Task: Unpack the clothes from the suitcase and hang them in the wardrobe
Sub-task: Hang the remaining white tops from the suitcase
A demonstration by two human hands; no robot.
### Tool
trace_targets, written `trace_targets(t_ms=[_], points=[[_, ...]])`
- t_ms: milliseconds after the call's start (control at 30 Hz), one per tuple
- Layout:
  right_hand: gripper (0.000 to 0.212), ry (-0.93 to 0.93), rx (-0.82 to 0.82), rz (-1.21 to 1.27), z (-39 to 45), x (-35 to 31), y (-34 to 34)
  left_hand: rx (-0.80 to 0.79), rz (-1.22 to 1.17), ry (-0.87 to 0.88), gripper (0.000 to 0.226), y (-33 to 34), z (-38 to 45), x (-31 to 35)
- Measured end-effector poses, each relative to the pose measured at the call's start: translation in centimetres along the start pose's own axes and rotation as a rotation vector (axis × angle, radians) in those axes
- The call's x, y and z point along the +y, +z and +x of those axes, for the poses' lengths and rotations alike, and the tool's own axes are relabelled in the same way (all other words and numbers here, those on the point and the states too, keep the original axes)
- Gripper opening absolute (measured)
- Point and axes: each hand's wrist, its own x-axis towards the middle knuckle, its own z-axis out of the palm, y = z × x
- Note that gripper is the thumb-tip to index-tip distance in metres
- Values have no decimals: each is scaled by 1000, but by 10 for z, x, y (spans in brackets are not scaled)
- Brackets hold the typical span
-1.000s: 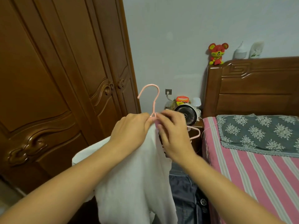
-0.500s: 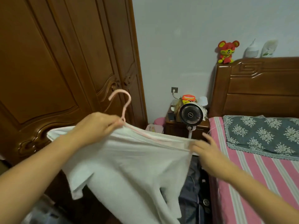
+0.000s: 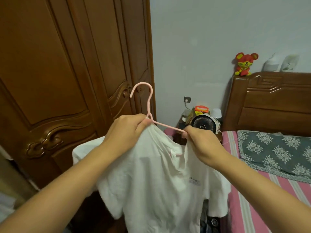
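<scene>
A white T-shirt (image 3: 156,187) with small chest print hangs in front of me on a pink hanger (image 3: 148,101). My left hand (image 3: 124,130) grips the hanger just below its hook together with the shirt's collar. My right hand (image 3: 200,140) pinches the hanger's right arm and the shirt's shoulder. The hook points up and to the left. The brown wooden wardrobe (image 3: 67,73) stands at the left with its carved doors closed. A dark suitcase (image 3: 210,221) shows only as a sliver below the shirt.
A bed (image 3: 252,207) with a pink striped sheet and a grey floral pillow (image 3: 277,150) fills the right. A nightstand with a small black fan (image 3: 203,125) stands between wardrobe and headboard. A red plush toy (image 3: 244,64) sits on the headboard.
The shirt, stretched wide half a second ago, now hangs narrower. My right hand has moved in from the far shoulder to the hanger's right arm, and my left hand has shifted right and higher.
</scene>
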Motion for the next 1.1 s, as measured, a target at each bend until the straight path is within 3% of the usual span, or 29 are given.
trace_targets(t_ms=[100, 267, 400, 467, 567, 667, 733, 867, 1000, 1033, 1100], points=[[36, -21, 2, 7, 4, -3, -2, -83, 46, 76, 43, 3, -1, 13], [54, 46, 259, -76, 1, 38, -23, 1, 319, 34, 53, -21, -44, -44], [36, -27, 302, -29, 10, 37, -18, -24, 226, -55, 39, -17, -43, -41], [33, -64, 290, -8, 18, 27, -15, -39, 131, -49, 27, -8, -32, -24], [33, -44, 215, 85, 23, 29, -19, 79, 270, 68, 34, -6, -27, -21], [59, 137, 8, 193, 12, 45, -34, 186, 379, 85, 39, -18, -32, -34], [75, 149, 8, 165, 2, 51, -30, 174, 373, 112, 44, -20, -34, -37], [52, 46, 262, 84, 10, 16, -16, 115, 387, 213, 39, -4, -36, -18], [37, 174, 591, 202, 4, 5, -20, 86, 497, 206, 28, -17, -47, -25], [36, 150, 571, 203, 1, 8, -21, 109, 528, 177, 28, -26, -51, -32], [39, 54, 364, 176, 4, 10, -20, 150, 598, 141, 31, -44, -57, -45]])
